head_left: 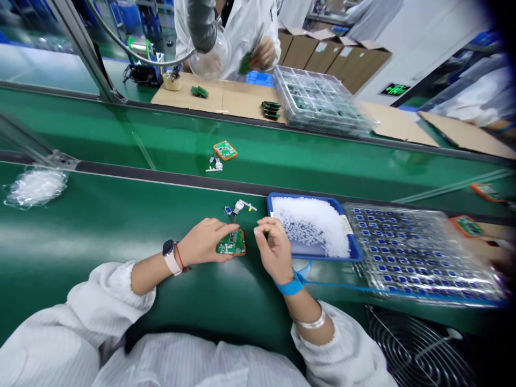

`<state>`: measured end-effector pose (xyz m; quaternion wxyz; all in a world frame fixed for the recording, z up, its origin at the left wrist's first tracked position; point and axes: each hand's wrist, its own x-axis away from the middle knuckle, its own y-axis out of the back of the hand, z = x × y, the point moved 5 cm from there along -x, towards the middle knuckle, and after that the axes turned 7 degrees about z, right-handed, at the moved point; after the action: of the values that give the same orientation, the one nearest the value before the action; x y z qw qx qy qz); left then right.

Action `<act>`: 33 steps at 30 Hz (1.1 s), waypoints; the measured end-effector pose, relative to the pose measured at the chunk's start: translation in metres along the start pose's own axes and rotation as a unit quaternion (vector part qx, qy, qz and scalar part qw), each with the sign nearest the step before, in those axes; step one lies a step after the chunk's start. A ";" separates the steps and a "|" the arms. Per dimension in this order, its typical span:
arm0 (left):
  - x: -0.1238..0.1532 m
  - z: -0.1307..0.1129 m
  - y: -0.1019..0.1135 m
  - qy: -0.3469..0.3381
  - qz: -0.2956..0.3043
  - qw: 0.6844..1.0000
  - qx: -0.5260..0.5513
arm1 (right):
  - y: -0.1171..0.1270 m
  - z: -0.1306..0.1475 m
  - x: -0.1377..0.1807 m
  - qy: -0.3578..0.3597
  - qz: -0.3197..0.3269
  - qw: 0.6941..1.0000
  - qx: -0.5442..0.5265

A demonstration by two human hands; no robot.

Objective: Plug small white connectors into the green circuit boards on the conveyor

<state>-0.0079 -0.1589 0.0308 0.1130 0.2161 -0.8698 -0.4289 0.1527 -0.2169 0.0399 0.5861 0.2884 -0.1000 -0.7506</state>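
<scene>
Left hand: the left hand [205,240] closed around the left side of an orange-edged circuit board [234,243], fingers on the far edge, thumb on the near one.
Right hand: the right hand [276,250] raised just right of the board, fingers curled, thumb and forefinger close together; cannot tell whether anything small is between them.
Between hands: a gap; the two are apart.
Board position: flat-looking, in front of the person at the green tabletop [181,199]; wires run from its far edge to a white connector piece [239,207].
Wrists: dark-faced watch [168,248] on the left; blue strap [289,287] on the right, its blue cord trailing rightward.
Blue tray: the blue tray [355,253] sits just beyond the right hand, heaped with small white pieces [308,215].
Clear tray: right of the blue one, a clear tray [403,252] with rows of blue-topped parts.
Plastic: crumpled clear bag [37,187], far left.
Green strip: past the dark rail, a second orange-edged board [224,150] with wired parts.
Across: co-worker in a white coat [237,32], one hand on a green board [245,63].
</scene>
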 end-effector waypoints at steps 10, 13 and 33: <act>-0.035 0.141 0.182 0.197 -0.434 0.879 0.028 | 0.003 0.004 -0.002 0.016 -0.018 1.000 -0.004; -0.023 0.191 0.189 0.290 -0.391 0.870 -0.073 | 0.003 0.005 -0.003 0.012 -0.009 1.000 0.000; -0.105 0.176 0.152 0.411 -0.171 0.866 -0.226 | 0.156 -0.078 0.017 -0.152 -0.035 0.965 0.212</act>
<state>-0.0250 0.0952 0.0441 0.4312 0.4868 -0.5733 -0.4985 0.3215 -0.2637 0.0471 0.4626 0.2919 -0.3347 -0.7673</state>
